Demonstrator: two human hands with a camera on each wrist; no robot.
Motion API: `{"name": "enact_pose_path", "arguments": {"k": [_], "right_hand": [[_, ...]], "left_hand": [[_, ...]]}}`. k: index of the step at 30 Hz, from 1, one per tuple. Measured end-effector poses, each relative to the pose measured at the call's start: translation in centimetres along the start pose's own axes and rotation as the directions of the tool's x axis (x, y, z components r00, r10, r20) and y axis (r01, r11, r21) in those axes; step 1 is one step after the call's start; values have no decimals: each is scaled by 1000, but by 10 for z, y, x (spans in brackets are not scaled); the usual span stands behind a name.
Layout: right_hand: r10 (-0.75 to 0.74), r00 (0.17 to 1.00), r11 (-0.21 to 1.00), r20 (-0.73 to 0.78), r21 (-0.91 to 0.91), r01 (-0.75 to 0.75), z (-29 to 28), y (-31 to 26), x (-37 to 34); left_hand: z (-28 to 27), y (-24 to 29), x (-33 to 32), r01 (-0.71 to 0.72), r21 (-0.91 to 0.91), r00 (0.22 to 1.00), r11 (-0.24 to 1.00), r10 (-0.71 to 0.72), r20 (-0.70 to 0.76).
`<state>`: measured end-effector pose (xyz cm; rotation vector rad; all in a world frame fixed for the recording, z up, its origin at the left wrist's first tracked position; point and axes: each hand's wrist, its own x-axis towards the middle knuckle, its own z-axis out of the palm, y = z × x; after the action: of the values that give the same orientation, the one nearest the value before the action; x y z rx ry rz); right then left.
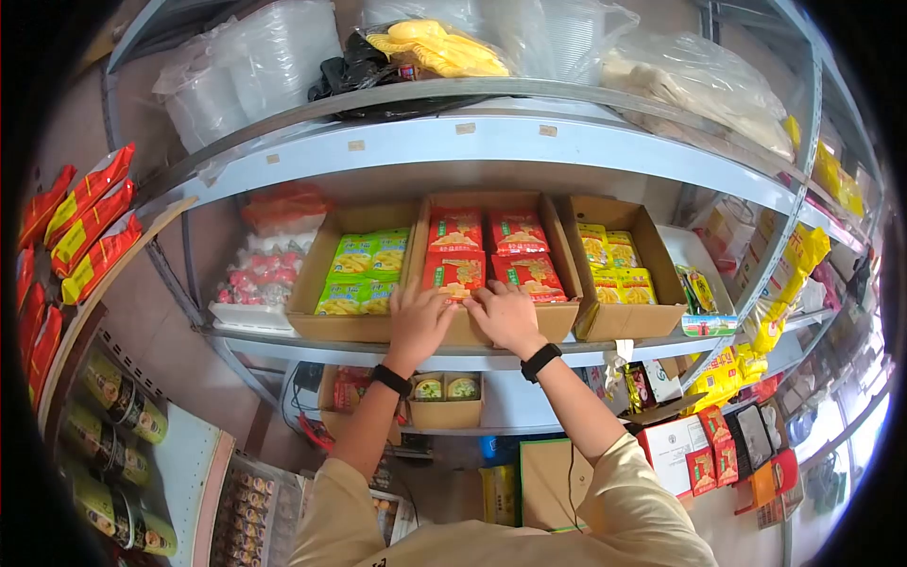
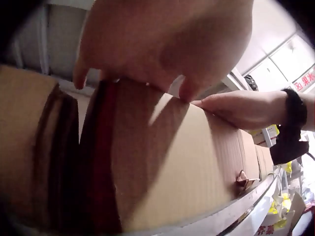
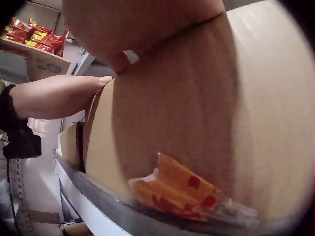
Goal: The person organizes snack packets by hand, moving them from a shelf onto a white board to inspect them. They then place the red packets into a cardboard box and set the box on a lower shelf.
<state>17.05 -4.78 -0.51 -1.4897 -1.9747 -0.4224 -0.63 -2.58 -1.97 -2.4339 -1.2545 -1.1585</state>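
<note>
Left grip (image 1: 419, 319) near right grip (image 1: 507, 314), arms (image 1: 576, 402) outstretched

Packets (image 1: 454, 272) in middle box (image 1: 463, 331) on shelf (image 1: 482, 360), between left box (image 1: 342, 327) and right box (image 1: 631, 322); tray (image 1: 250, 315) apparently leftmost.

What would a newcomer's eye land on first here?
Probably the bright red packets in the middle carton, with the left hand and right hand together at its front edge. Next, perhaps, the vivid yellow bundle on the shelf above, then the red-and-yellow packages at the far left of the head view.
</note>
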Motion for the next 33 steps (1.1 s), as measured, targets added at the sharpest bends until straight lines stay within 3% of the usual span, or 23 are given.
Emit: {"name": "enact_pose_path", "arguments": {"k": [3, 6, 9, 12, 21, 24, 25, 29, 33], "right_hand": [[-51, 995, 998, -80, -37, 49, 4, 1, 0], [-71, 989, 997, -133, -49, 65, 6, 0, 0], [-24, 1000, 1000, -14, -21, 23, -6, -6, -1], [-49, 998, 999, -41, 6, 49, -4, -5, -2], [-54, 997, 998, 50, 37, 52, -4, 2, 0], [-108, 977, 991, -182, -99, 92, -24, 10, -2], [-88, 966, 990, -244, -127, 59, -26, 19, -3], [69, 985, 974, -159, -202, -101, -35, 38, -17], [96, 987, 982, -128, -150, -115, -36, 42, -21]], "left_hand": [[-4, 0, 4, -76, 70, 997, 995, 76, -3], [-6, -1, 7, -36, 27, 995, 999, 33, 89], [-7, 0, 7, -41, 7, 994, 999, 40, 100], [0, -4, 5, -80, 12, 997, 997, 80, 24], [-9, -1, 11, -33, 18, 991, 999, 31, 130], [-9, -2, 8, -88, 68, 993, 994, 81, 89], [-10, -2, 9, -82, 62, 991, 995, 75, 108], [-11, 1, 10, -69, 21, 990, 997, 66, 126], [-5, -4, 10, -92, 11, 992, 996, 91, 85]]}}
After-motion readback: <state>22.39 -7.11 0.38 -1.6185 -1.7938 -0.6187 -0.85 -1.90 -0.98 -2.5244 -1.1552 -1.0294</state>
